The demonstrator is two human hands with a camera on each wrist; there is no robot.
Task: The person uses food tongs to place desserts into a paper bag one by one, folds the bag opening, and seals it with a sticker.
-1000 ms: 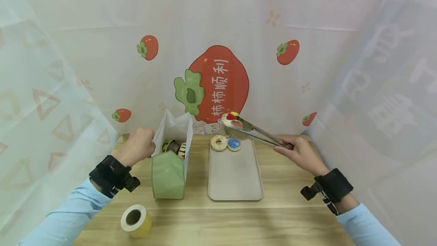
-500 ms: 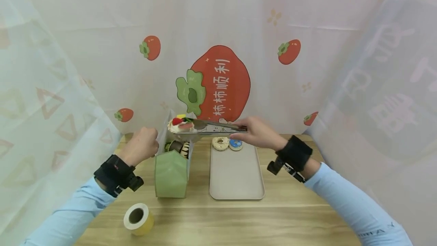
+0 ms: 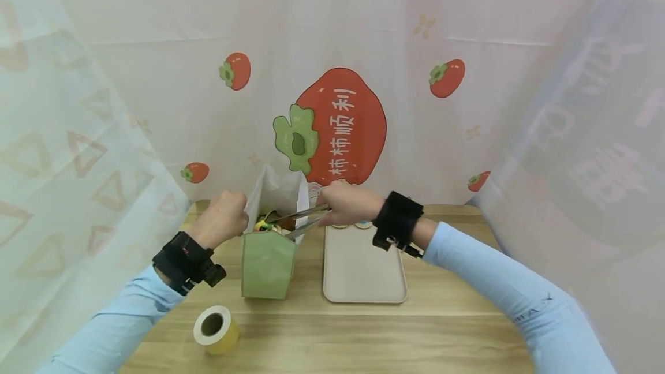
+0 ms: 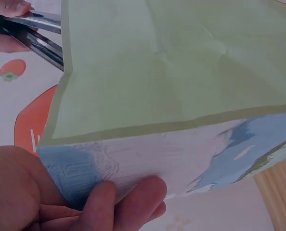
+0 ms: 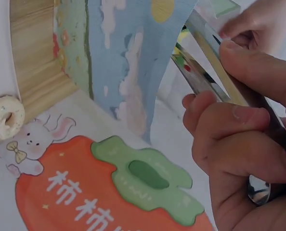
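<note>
Your right hand (image 3: 345, 205) is gripping the metal tongs (image 3: 303, 218), curled tight round their handles, and their tips are dipping into the open top of the green paper bag (image 3: 267, 255). Your left hand (image 3: 223, 221) is pinching the bag's upper edge at its 9 o'clock side. The bag is standing upright on the bench (image 3: 363, 333), with the beige tray (image 3: 363, 270) at its 3 o'clock and a tape roll (image 3: 215, 328) at its 7 o'clock.

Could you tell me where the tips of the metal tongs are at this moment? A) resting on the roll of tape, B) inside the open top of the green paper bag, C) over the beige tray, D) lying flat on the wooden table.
B: the right hand holds the tongs with their tips down in the mouth of the green paper bag, whose edge the left hand grips.
</note>
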